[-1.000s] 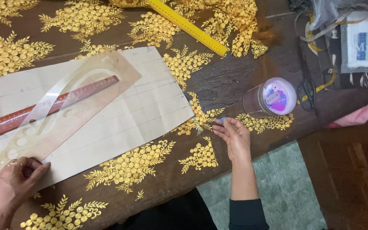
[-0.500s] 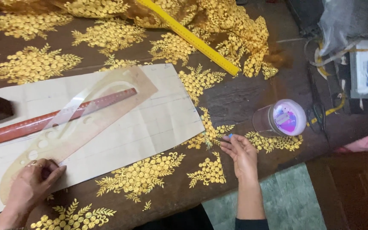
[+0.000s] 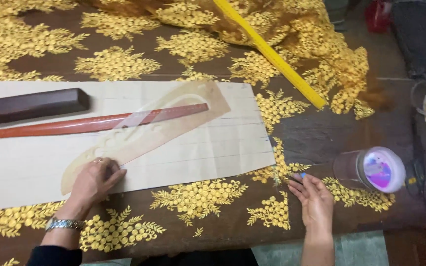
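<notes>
Head view, against the earlier frames: found the whole table lower and further right in the picture, so logged a swing of the camera rather than any move of the things. Gained a dark block (image 3: 30,106) in full at the left, lying on the paper (image 3: 213,152) just above the red ruler (image 3: 75,127). Found the curved template (image 3: 173,116) at the same slant across the paper and over the red ruler's right end, with no slip against the ruled lines. Found the left hand (image 3: 92,182) still on the template's rounded lower end.

Same view, hands: saw the left hand pressing down, fingers bent but spread on top of the plastic, not closed round anything; wristwatch (image 3: 65,224) at the wrist. Saw the right hand (image 3: 314,199) resting on the gold-patterned cloth (image 3: 124,64), just off the paper's lower right corner and apart from it. Noted a small blue thing (image 3: 299,176) at its fingertips; could not tell whether pinched or merely beside them, nor what it was.

Same view, surroundings: recorded a clear jar with a purple lid (image 3: 371,170) on its side near the right hand, not touched, and a yellow ruler (image 3: 272,56) slanting over the bunched cloth, well apart from both hands.

Judged the template held steady in its place.
</notes>
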